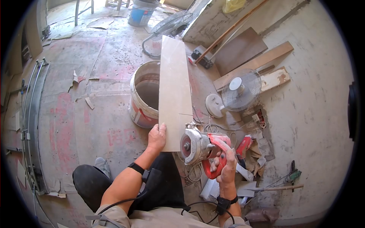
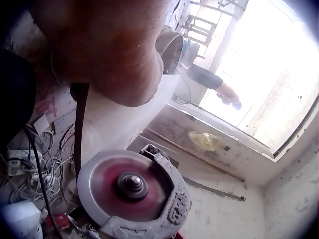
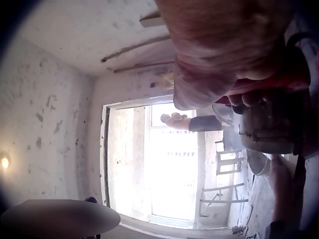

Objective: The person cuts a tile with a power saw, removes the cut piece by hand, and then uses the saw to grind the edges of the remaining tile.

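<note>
Pale board (image 1: 173, 83), 1: long and flat, lying across part of the mouth of 1 open bucket (image 1: 138, 113), near end close to the person's dark trousers (image 1: 159, 182); thin straight lines mark its near right portion.
Left hand (image 1: 157, 137), 1: thumb and fingers closed on the board's left edge, close to that near end.
Power saw (image 1: 205, 146), 1: beside the board's near right corner; its round blade (image 2: 107, 181) is blurred, and I cannot tell whether it touches the board.
Right hand (image 1: 225, 165), 1: fingers wrapped round the saw's red handle.
Floor fan (image 1: 245, 89), 1: beyond the saw, near the wall.
Cables (image 1: 194, 173): loose loops on the floor.
Metal rail frame (image 1: 38, 91), 1: floor, far left.
</note>
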The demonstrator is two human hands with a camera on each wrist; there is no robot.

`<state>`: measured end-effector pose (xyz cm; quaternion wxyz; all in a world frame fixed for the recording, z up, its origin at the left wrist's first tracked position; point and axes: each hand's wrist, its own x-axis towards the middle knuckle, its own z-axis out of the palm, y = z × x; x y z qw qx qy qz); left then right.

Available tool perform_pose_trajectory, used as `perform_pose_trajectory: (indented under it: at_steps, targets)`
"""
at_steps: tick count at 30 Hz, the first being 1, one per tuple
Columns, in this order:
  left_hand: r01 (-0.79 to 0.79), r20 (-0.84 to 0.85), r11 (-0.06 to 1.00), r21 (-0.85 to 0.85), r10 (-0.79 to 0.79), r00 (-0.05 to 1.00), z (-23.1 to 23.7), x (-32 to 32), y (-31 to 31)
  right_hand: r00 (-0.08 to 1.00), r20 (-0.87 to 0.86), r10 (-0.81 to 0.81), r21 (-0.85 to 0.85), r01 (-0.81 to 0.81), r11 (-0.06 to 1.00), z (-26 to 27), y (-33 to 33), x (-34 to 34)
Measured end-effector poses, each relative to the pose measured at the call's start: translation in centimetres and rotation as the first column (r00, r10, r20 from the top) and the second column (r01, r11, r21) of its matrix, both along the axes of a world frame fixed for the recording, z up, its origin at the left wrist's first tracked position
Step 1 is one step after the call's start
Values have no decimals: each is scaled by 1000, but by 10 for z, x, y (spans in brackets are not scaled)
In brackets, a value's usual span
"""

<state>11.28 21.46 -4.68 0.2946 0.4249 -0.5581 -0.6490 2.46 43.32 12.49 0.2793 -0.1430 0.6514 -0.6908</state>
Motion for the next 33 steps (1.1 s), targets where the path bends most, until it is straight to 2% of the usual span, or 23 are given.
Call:
perform_pose_trajectory:
  at_steps: [3, 8, 17, 20, 23, 26, 33]
  targets:
    - [13, 38, 1000, 5, -14, 999, 4, -7, -8, 1000, 24, 9, -5, -9, 1000, 5, -9, -10]
    - [5, 11, 1000, 5, -5, 1000, 7, -1, -4, 999, -25, 20, -17, -21, 1000, 1, -22, -13]
    - [6, 18, 1000, -22, -5, 1000, -1, -6, -2, 1000, 7, -12, -44, 12, 999, -4, -61, -44]
    - [1, -19, 1000, -13, -1, 1000, -14, -4, 4, 999, -29, -27, -41, 26, 999, -9, -69, -45]
    - [-14, -52, 1000, -10, 13, 999, -7, 0, 9, 998, -52, -33, -25, 32, 999, -13, -75, -49]
    - [6, -5, 1000, 4, -6, 1000, 1, 4, 12, 995, -76, -66, -9, 65, 998, -10, -84, -47]
    - [-5, -22, 1000, -4, 5, 1000, -5, 4, 20, 996, -83, -28, -34, 26, 999, -23, -76, -56]
